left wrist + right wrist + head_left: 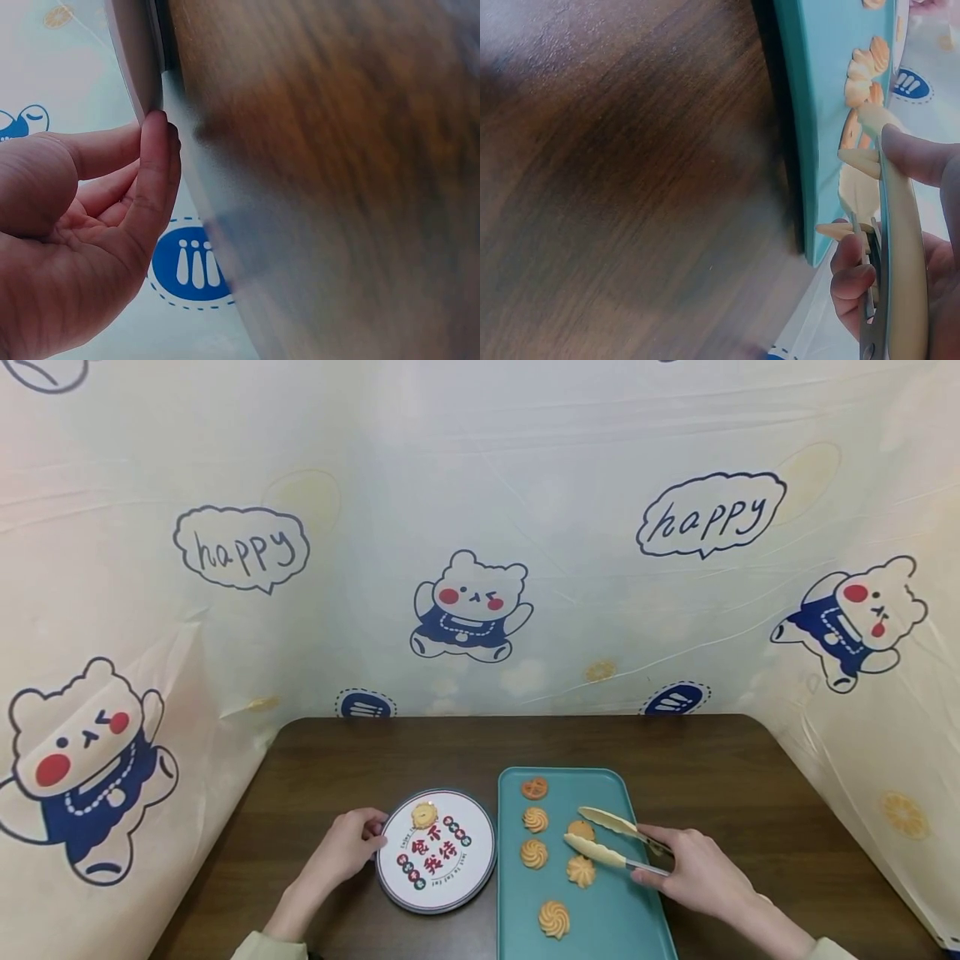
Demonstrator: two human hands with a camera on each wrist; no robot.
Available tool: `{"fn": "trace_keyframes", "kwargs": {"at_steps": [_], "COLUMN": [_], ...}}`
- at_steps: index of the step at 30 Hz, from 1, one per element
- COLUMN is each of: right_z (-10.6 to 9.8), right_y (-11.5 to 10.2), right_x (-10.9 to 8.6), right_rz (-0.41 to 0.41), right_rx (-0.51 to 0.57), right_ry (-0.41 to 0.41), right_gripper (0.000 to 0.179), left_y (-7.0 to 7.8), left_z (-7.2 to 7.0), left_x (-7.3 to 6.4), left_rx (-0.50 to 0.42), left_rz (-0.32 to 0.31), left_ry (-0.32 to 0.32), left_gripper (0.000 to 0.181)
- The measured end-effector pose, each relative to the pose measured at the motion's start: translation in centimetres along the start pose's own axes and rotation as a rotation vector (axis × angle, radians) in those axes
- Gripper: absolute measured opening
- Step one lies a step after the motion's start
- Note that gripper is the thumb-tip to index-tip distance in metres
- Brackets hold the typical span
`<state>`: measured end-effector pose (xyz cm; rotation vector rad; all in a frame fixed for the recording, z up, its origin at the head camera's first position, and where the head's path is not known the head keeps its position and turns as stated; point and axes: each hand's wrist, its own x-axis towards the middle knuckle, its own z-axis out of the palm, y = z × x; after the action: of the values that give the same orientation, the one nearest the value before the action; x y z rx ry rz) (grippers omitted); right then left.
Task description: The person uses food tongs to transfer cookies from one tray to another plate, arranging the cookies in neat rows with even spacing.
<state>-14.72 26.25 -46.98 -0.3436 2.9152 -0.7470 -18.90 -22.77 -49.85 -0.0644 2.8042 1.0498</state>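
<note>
My left hand (347, 847) pinches the left rim of a round white plate (471, 868) with red and green print. In the left wrist view, thumb and fingers meet at the edge of that plate (135, 60). A pale round cookie (424, 815) lies near the plate's upper edge. With my right hand (697, 868) I grip a pair of food tongs (600, 852) with cream tips, spread apart over the teal tray (517, 939). Between the tips, partly covered, sits a round cookie (580, 829); whether they touch it I cannot tell. A star-shaped cookie (581, 872) lies just below.
Down the tray's left side lie a pretzel-shaped cookie (535, 788), two swirl cookies (534, 854) and a larger swirl cookie (554, 919) nearer me. Plate and tray stand side by side on the dark wood table (330, 768). A printed cloth (480, 485) hangs behind and at both sides.
</note>
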Motion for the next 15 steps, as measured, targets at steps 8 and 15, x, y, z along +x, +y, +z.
{"fn": "trace_keyframes", "kwargs": {"at_steps": [8, 15], "right_z": [0.16, 0.25], "right_y": [0.24, 0.34], "right_x": [-0.09, -0.07], "right_rz": [0.002, -0.005], "right_rx": [-0.01, -0.019], "right_ry": [-0.001, 0.0], "right_gripper": [0.066, 0.065], "left_y": [-0.05, 0.06], "left_z": [-0.04, -0.07], "left_x": [0.02, -0.12], "left_rx": [0.008, 0.004], "left_rz": [-0.002, 0.023], "left_ry": [-0.006, -0.001], "left_gripper": [0.029, 0.029]}}
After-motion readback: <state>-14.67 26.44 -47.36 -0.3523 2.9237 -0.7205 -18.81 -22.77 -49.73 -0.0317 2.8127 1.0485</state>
